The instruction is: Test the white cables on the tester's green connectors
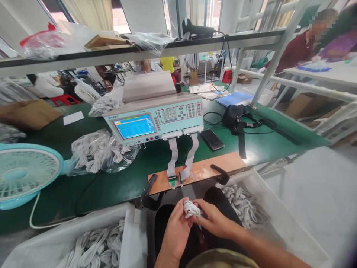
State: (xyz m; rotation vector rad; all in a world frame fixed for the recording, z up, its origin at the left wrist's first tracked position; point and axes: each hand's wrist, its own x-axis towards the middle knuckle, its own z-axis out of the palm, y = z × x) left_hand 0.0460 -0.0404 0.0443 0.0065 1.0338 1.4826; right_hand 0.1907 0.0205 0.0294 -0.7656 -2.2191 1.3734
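Observation:
Both hands hold one coiled white cable (191, 210) over my lap, below the bench edge. My left hand (175, 230) grips the coil from the left and my right hand (212, 220) pinches it from the right. Straight ahead a brown fixture board (200, 172) lies at the front of the green bench (139, 175). Two flat ribbon leads (182, 156) run from the board up to a pale blue tester (156, 117) with a lit screen.
White bins of coiled cables sit at my left (92, 245) and right (245, 203). A clear bag of cables (97, 152), a blue fan (23, 175), a phone (212, 139) and a black pouch (234, 117) lie on the bench. Other people work behind.

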